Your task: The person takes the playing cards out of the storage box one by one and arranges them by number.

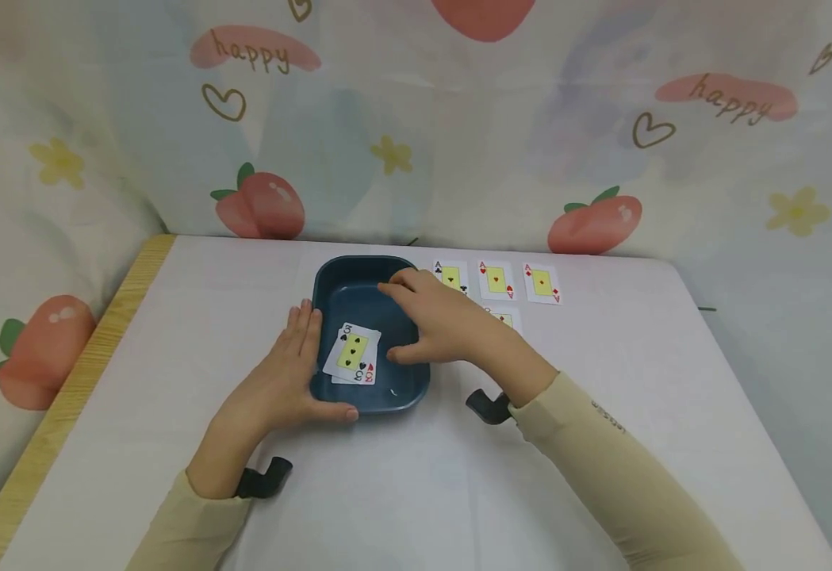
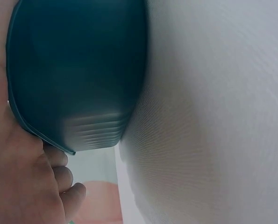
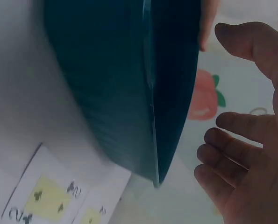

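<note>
A dark blue rectangular bin (image 1: 358, 297) stands on the white-covered table. Inside, toward its near left, lie overlapping playing cards (image 1: 351, 353), a spade card uppermost. Against the bin's left side rests my left hand (image 1: 280, 385), fingers extended along the wall and thumb at the near rim. Over the bin's right side hovers my right hand (image 1: 437, 317), thumb and fingers spread, holding nothing. Beyond it lie an ace of clubs (image 1: 450, 276), an ace of hearts (image 1: 496, 280) and an ace of diamonds (image 1: 542, 283). A two of clubs (image 3: 47, 196) shows in the right wrist view.
Another card (image 1: 504, 317) lies partly hidden behind my right forearm. A patterned cloth (image 1: 473, 159) hangs behind the table. The wooden table edge (image 1: 94, 373) shows at the left. Black wrist camera mounts (image 1: 266, 480) stick out at both cuffs.
</note>
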### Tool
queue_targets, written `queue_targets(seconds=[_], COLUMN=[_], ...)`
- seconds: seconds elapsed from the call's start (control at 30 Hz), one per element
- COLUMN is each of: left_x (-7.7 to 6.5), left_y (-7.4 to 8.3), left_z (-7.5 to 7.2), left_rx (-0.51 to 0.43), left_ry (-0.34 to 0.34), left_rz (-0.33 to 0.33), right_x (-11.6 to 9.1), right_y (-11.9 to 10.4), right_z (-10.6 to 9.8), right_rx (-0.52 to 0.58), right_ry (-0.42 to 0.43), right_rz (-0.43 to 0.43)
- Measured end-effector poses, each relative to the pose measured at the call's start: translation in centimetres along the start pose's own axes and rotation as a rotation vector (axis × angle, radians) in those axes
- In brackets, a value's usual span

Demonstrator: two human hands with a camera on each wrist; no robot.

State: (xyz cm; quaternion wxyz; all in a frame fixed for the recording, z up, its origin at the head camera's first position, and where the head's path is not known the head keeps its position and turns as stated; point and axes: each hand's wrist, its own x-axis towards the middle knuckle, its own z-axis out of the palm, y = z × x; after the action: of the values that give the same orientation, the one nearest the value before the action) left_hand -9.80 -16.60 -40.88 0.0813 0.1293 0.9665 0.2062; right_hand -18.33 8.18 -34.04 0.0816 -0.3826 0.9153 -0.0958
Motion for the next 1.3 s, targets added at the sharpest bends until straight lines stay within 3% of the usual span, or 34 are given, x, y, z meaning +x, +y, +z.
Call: queue_targets(seconds=[0.57,1.03,1.3], left_x=[0.0,-0.2,-0.1], left_y=[-0.1,-0.3,-0.4], left_z=[-0.1,-0.1,0.0], left_rx=[0.004,-0.001,-0.002], left_ry=[0.004,0.002,-0.012], left_rz=[0.036,0.055,0.045], right_x=[4.3,5.5,5.7], right_y=[-3.4,-4.0,-4.2], right_z=[4.1,6.7,7.3], right_rx=[-0.093,-0.146,-0.176], right_ry=[-0.087,-0.153,-0.128], right_rz=[-0.005,0.043,0.055])
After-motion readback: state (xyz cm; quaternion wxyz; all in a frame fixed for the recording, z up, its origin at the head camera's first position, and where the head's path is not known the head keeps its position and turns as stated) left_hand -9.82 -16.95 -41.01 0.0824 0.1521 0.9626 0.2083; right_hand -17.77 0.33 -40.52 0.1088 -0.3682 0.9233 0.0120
